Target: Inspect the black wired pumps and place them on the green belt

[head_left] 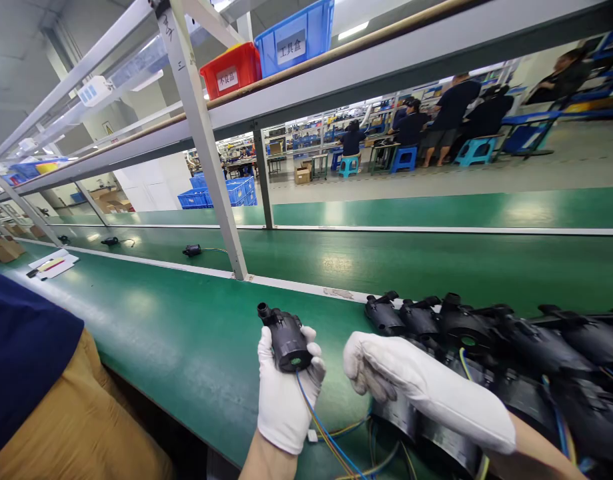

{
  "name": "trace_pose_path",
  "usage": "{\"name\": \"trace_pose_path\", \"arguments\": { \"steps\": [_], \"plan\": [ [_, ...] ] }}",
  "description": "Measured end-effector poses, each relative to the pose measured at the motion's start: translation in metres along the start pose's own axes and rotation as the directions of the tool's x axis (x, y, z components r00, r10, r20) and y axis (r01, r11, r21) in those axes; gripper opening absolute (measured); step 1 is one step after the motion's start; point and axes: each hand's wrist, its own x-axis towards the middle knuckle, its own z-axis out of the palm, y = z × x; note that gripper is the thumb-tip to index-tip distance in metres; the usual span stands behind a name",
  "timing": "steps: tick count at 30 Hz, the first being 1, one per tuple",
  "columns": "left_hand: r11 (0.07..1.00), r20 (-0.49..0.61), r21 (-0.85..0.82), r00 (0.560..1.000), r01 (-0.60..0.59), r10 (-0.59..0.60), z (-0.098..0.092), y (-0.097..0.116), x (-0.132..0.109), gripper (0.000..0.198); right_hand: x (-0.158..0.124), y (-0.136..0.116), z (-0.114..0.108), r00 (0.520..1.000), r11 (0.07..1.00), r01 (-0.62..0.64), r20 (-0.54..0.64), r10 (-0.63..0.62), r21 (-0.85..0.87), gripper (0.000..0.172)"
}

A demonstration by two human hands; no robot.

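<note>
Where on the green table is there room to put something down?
There's a bare patch on the table between the white papers and the black motor in the left grip. The green strip behind the near white rail has bare room, right of the tall post. It's crowded around the right grip, with a pile of motors and wires.

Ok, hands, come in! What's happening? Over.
Left hand holding black unit, wires trailing. Right hand curled, grip unclear. Similar units crowd right side.

The red bin (pixel 231 72) is labelled 不良品, the blue bin (pixel 295 39) 工具盒
</note>
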Motion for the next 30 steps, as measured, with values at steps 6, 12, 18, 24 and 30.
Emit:
{"name": "trace_pose_path", "arguments": {
  "steps": [6, 12, 18, 24, 30],
  "plan": [
    [0.994, 0.205, 0.081, 0.974, 0.079, -0.094, -0.012, -0.001, -0.001, 0.057, 0.0, -0.001, -0.001, 0.999, 0.999, 0.026, 0.046, -0.025, -0.026, 0.061],
    [0.965, 0.286, 0.261, 0.951, 0.042, -0.119, -0.019, -0.003, -0.004, 0.064, -0.002, -0.006, -0.001, 0.999, 1.0, 0.004, 0.048, -0.003, -0.018, 0.063],
    [0.867, 0.33, 0.478, 0.944, -0.143, -0.026, -0.012, -0.009, 0.001, 0.07, -0.002, -0.012, -0.006, 1.0, 1.0, -0.021, 0.013, 0.021, 0.014, 0.074],
    [0.268, 0.428, 0.797, 0.82, -0.541, 0.381, -0.02, -0.02, 0.008, 0.103, 0.0, 0.004, -0.011, 0.999, 0.982, 0.024, -0.043, -0.033, -0.189, 0.067],
    [-0.038, 0.544, 0.795, 0.684, -0.605, 0.486, -0.034, -0.019, 0.009, 0.117, 0.004, 0.024, -0.007, 0.986, 0.951, 0.162, 0.017, -0.164, -0.263, 0.058]
  ]
}}
